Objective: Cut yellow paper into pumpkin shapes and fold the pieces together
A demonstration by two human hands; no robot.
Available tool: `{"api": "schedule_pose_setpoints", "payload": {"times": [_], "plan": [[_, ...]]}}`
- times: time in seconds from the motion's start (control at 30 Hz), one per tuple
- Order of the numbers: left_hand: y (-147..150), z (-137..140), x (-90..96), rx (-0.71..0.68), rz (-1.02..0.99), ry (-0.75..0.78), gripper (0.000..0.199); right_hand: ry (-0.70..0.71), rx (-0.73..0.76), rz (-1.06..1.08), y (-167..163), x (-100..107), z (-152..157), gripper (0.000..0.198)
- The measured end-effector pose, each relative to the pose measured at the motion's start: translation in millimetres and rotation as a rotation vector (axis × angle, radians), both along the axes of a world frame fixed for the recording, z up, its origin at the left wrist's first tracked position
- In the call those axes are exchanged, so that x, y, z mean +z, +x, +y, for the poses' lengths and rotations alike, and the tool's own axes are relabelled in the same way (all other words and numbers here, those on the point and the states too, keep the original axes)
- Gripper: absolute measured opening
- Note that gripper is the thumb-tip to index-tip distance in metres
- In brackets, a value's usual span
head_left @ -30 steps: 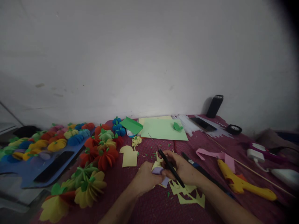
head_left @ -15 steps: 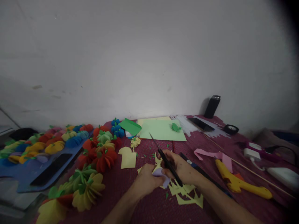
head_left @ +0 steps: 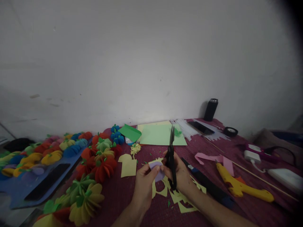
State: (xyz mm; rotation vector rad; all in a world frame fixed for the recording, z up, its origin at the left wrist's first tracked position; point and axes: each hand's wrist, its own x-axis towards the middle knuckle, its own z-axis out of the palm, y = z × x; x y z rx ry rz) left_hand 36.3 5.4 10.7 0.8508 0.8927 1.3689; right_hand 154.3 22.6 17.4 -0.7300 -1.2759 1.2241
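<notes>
Lilac paper point(head_left: 159, 176), a small rounded piece, is pinched narrowly between the left hand's point(head_left: 144, 183) thumb and fingers, with pale yellow paper point(head_left: 156, 160) showing along its upper edge. The right hand point(head_left: 181, 175) grips black scissors point(head_left: 171, 154), and its fingertips meet the lilac piece's right side, so 2 hands are on it.

1 second ago the scissors slanted up to the left and fingers covered most of the lilac piece; now the blades point almost straight up and more of the rounded shape shows. The left hand has tilted more upright as well.

Just below the grip, yellow paper scraps point(head_left: 186, 206) with cut-out holes lie on a maroon cloth point(head_left: 132, 201). Left of the grip is a yellow paper shape point(head_left: 129, 168), then many colourful paper pumpkins point(head_left: 105, 167). Beyond it lies a pale green sheet point(head_left: 156, 134); to its right, a yellow glue gun point(head_left: 243, 187).
</notes>
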Motion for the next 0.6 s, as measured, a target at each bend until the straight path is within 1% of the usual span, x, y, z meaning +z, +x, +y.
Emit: {"api": "schedule_pose_setpoints", "payload": {"times": [0.13, 0.3, 0.4, 0.5, 0.6], "plan": [[0.5, 0.8, -0.5, 0.010, -0.042, -0.023, 0.021, -0.017, 0.000, 0.007, -0.9, -1.9, -1.3, 0.045], [0.5, 1.5, -1.3, 0.024, -0.027, -0.053, 0.020, -0.002, -0.012, -0.040, -3.2, -3.6, -2.9, 0.046], [-1.1, 1.5, -0.4, 0.036, -0.015, -0.052, 0.020, -0.014, 0.016, -0.086, 1.1, 1.9, -2.3, 0.046], [-7.9, 3.8, 4.0, 0.079, -0.026, -0.071, 0.021, -0.051, 0.097, -0.214, 20.1, 16.0, -0.2, 0.046], [-20.4, 8.8, 11.6, 0.126, -0.075, -0.104, 0.020, -0.058, 0.304, -0.362, 47.8, 30.8, 3.2, 0.043]]}}
